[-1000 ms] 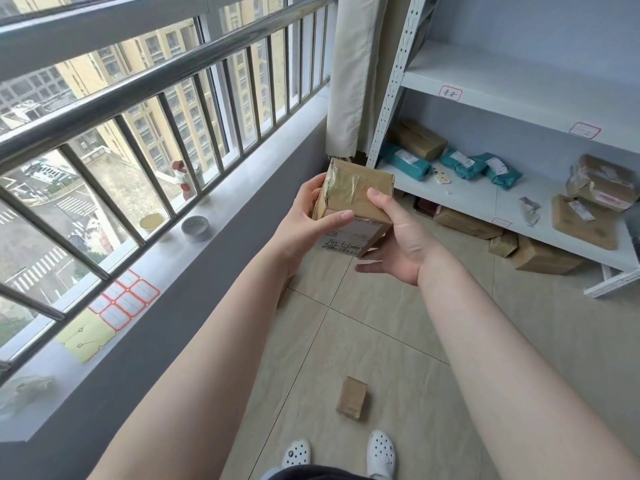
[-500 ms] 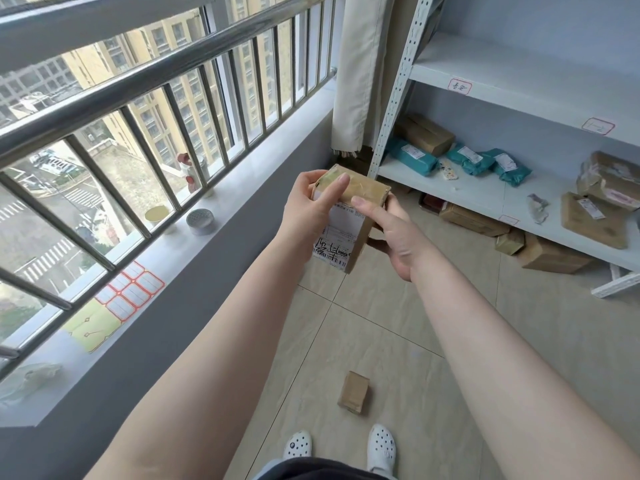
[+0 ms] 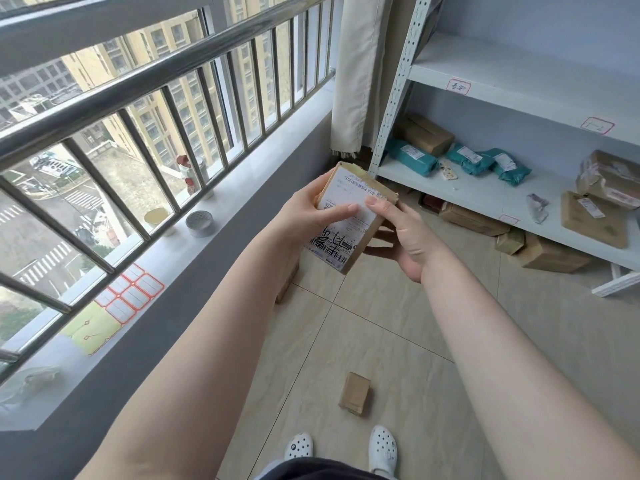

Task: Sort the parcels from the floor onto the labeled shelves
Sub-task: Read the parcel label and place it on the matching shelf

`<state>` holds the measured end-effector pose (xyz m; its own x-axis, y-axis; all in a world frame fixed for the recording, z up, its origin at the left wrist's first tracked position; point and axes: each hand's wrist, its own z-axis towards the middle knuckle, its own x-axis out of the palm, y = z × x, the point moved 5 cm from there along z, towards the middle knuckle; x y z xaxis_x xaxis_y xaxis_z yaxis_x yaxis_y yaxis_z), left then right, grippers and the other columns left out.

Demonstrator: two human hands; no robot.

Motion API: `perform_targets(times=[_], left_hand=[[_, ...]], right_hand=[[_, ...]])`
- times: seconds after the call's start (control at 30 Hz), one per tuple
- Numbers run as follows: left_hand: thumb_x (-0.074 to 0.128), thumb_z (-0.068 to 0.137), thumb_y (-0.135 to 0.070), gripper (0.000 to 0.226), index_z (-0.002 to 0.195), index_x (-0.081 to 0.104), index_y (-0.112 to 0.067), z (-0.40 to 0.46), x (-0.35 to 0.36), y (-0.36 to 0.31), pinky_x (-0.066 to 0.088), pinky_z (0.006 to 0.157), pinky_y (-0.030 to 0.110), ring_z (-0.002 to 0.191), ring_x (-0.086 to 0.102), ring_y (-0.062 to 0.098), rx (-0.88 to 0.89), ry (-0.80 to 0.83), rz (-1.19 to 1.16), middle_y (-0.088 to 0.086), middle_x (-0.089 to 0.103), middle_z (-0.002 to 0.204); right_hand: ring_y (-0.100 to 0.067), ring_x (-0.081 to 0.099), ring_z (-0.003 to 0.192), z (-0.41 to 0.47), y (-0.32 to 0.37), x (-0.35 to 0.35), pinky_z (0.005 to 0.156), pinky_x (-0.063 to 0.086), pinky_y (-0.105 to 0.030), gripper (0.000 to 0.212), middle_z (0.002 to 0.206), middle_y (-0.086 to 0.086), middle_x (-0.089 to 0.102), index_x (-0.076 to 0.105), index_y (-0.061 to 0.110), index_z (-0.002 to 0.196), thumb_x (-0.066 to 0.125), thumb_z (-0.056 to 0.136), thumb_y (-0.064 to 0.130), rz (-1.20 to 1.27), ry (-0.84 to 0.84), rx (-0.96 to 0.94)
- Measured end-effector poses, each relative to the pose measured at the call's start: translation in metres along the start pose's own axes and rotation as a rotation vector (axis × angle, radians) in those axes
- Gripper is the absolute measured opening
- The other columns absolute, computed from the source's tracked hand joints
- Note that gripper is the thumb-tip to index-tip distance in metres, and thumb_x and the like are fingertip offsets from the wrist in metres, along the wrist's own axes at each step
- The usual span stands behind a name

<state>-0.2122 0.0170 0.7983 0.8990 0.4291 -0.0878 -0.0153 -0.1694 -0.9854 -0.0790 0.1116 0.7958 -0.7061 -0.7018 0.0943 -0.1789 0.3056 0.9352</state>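
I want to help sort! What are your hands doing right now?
Left hand: closed on the brown parcel, thumb across its white label.
Right hand: closed on the same parcel, fingers under it, thumb on the label.

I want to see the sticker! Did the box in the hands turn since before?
Yes. The box has tipped so its white label faces up at the camera, while the shelf behind stays put. Both hands hold it.
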Motion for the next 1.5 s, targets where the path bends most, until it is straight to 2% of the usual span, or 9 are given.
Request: perform_targets(times=[0.23, 0.47, 0.67, 0.83, 1.0, 1.13, 1.3, 1.4, 1.5], left_hand=[[0.083, 0.071, -0.037, 0.077, 0.141, 0.05, -0.042, -0.001, -0.01, -0.004, 0.061, 0.083, 0.039, 0.093, 0.075, 0.017, -0.018, 0.039, 0.11, -0.008, 0.075, 0.105], [0.084, 0.074, -0.033, 0.08, 0.145, 0.046, -0.04, 0.0, -0.011, -0.018, 0.06, 0.088, 0.044, 0.102, 0.072, 0.021, -0.019, 0.069, 0.241, 0.0, 0.073, 0.117], [0.073, 0.058, -0.075, 0.131, 0.158, 0.006, -0.026, -0.011, -0.014, -0.023, -0.003, 0.118, 0.058, 0.153, 0.009, 0.03, -0.005, -0.645, 0.593, 0.013, 0.025, 0.159], [0.082, 0.054, -0.065, 0.145, 0.156, -0.015, -0.03, -0.016, 0.004, 0.007, 0.016, 0.118, 0.06, 0.151, 0.014, 0.03, -0.265, -0.715, -0.042, 0.015, 0.007, 0.161], [0.08, 0.071, -0.054, 0.128, 0.156, -0.011, -0.026, -0.017, 0.028, 0.021, 0.04, 0.1, 0.045, 0.132, 0.045, 0.031, -0.483, -0.561, -0.579, 0.006, 0.041, 0.151], [0.082, 0.074, -0.041, 0.082, 0.142, 0.041, -0.021, -0.012, 0.032, 0.018, 0.046, 0.098, 0.057, 0.097, 0.065, 0.025, -0.366, -0.383, -0.674, 0.007, 0.067, 0.129], [0.082, 0.076, -0.014, 0.064, 0.129, 0.048, -0.025, -0.009, 0.013, 0.008, 0.056, 0.084, 0.052, 0.092, 0.073, 0.025, -0.192, -0.334, -0.572, 0.002, 0.072, 0.119], [0.079, 0.078, -0.007, 0.064, 0.132, 0.049, -0.024, -0.009, 0.007, 0.0, 0.056, 0.078, 0.049, 0.091, 0.073, 0.027, -0.143, -0.22, -0.439, 0.001, 0.074, 0.112], [0.078, 0.079, -0.006, 0.068, 0.136, 0.048, -0.026, -0.009, 0.006, -0.006, 0.055, 0.077, 0.045, 0.091, 0.072, 0.024, -0.119, -0.179, -0.375, 0.0, 0.075, 0.107]], right_hand=[[-0.023, 0.059, 0.116, 0.007, 0.001, -0.01, 0.096, 0.051, -0.045, 0.098, 0.131, -0.005, 0.06, 0.032, 0.018, 0.149, 0.08, 0.067, 0.039, -0.148, -0.013, 0.058], [-0.015, 0.061, 0.099, 0.004, 0.008, -0.003, 0.097, 0.047, -0.039, 0.05, 0.104, -0.001, 0.07, 0.063, 0.017, 0.124, 0.072, 0.079, 0.037, -0.224, 0.03, 0.01], [-0.013, 0.061, 0.088, 0.004, 0.001, -0.004, 0.102, 0.046, -0.037, 0.03, 0.088, 0.003, 0.067, 0.065, 0.019, 0.106, 0.074, 0.079, 0.03, 0.126, -0.18, 0.023], [-0.012, 0.061, 0.087, 0.0, -0.006, 0.011, 0.095, 0.048, -0.032, 0.016, 0.084, 0.005, 0.068, 0.068, 0.02, 0.091, 0.074, 0.079, 0.03, 0.258, -0.222, 0.044], [-0.014, 0.063, 0.09, -0.001, -0.013, 0.022, 0.087, 0.048, -0.027, 0.034, 0.095, 0.001, 0.071, 0.069, 0.015, 0.107, 0.075, 0.078, 0.032, 0.286, -0.238, 0.028], [-0.017, 0.063, 0.104, -0.003, -0.017, 0.026, 0.101, 0.043, -0.033, 0.046, 0.119, -0.006, 0.071, 0.065, 0.013, 0.124, 0.071, 0.082, 0.031, 0.298, -0.211, 0.027], [0.003, 0.064, 0.082, -0.005, -0.009, 0.014, 0.069, 0.047, -0.016, 0.041, 0.102, 0.006, 0.07, 0.059, 0.015, 0.122, 0.07, 0.084, 0.028, 0.143, -0.183, 0.023], [-0.009, 0.06, 0.109, 0.0, -0.002, 0.005, 0.093, 0.039, -0.026, 0.087, 0.131, -0.003, 0.06, 0.031, 0.017, 0.15, 0.076, 0.077, 0.033, 0.024, -0.175, -0.025], [-0.015, 0.063, 0.112, 0.0, 0.003, 0.005, 0.106, 0.041, -0.036, 0.091, 0.127, -0.001, 0.065, 0.041, 0.022, 0.145, 0.082, 0.066, 0.04, -0.035, -0.145, -0.063]])
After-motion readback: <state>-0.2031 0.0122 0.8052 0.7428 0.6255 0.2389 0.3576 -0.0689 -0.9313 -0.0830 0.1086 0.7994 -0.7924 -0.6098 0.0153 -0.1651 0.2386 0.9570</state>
